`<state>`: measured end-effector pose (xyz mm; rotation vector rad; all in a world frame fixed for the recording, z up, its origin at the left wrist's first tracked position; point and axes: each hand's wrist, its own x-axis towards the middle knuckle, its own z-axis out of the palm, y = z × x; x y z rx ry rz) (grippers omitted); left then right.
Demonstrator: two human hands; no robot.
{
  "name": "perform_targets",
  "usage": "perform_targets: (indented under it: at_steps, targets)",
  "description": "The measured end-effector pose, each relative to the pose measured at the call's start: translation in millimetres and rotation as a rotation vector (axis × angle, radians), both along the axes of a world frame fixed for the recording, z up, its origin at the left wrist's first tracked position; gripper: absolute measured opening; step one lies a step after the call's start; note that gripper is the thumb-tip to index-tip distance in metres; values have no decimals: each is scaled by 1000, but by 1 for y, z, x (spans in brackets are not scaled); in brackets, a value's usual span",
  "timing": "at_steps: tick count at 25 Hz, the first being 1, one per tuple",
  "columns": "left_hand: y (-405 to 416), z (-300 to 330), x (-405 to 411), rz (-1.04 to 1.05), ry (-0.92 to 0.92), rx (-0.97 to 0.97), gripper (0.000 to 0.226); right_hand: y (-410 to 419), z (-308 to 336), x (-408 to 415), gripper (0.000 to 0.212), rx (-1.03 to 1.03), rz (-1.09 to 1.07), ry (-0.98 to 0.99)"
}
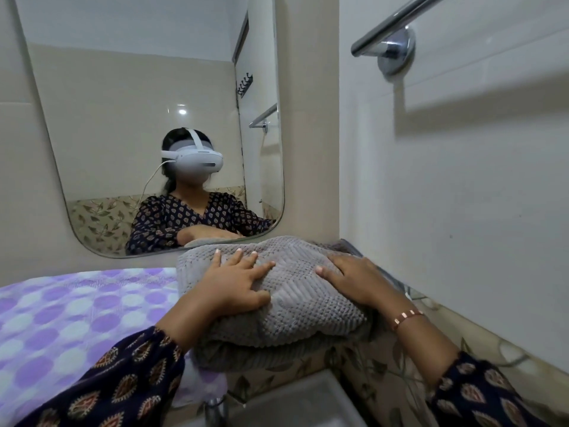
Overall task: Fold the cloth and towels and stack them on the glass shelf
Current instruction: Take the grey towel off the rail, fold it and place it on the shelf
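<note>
Head view: tiled bathroom wall (pixel 462 195) fills the right side, with a big rounded mirror (pixel 123 87) on the left wall reflecting a person in a white headset and a dark patterned top. Chrome towel bar (pixel 388 38) mounted top right, nothing hanging on it. Lower left, a purple-and-white dotted cloth (pixel 61 318) lies spread flat, its right edge touching the grey stack. Centre, a folded grey textured towel (pixel 295 303) sits on top of more folded grey fabric, the stack in the corner under the mirror and against the right wall; a darker folded piece (pixel 345 245) shows behind it near the wall. Cannot tell if the surface under the stack is the glass shelf, it is covered. Bottom centre, a metal sink (pixel 301 402) with part of a tap (pixel 215 408) just below the stack. Left hand (pixel 237 282) lies palm down on the towel's left half, fingers spread wide, thumb pressed into the near side, not gripping. Right hand (pixel 354 278) lies flat on the towel's right side, fingers loosely spread, nothing held. Both sleeves dark with a paisley print; copper bracelet (pixel 406 317) on the right wrist.
</note>
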<state>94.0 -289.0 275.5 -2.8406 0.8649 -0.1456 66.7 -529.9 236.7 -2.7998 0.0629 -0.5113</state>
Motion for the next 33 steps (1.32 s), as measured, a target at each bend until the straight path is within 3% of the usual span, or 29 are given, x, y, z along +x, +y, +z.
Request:
perform_targets:
  at_steps: [3,5,8,11,14,17,19,21,24,28,33]
  targets:
    - [-3,0,6,10,28,12,79,21,24,5,71,115,77,-95]
    - [-3,0,5,15,55,28,73,38,16,13,74,101,130,-11]
    - [-1,2,6,33,104,55,76,22,3,28,88,92,20,81]
    - [1,6,8,11,131,62,66,4,7,30,77,148,-44,113]
    - [1,5,8,14,145,75,76,11,0,33,78,164,-107,68]
    - [0,5,7,9,130,75,64,3,17,44,62,192,-100,195]
    - [0,6,7,2,129,67,64,-7,33,49,40,153,-123,98]
    - [-1,4,6,-2,119,59,73,-10,36,56,32,32,-204,-19]
    - [-1,0,5,3,104,42,86,4,33,63,30,-173,-298,101]
    - [-1,-2,3,-10,86,9,86,3,37,70,32,-137,-386,256]
    - [0,-4,2,-20,73,1,86,1,49,65,26,4,-406,-292]
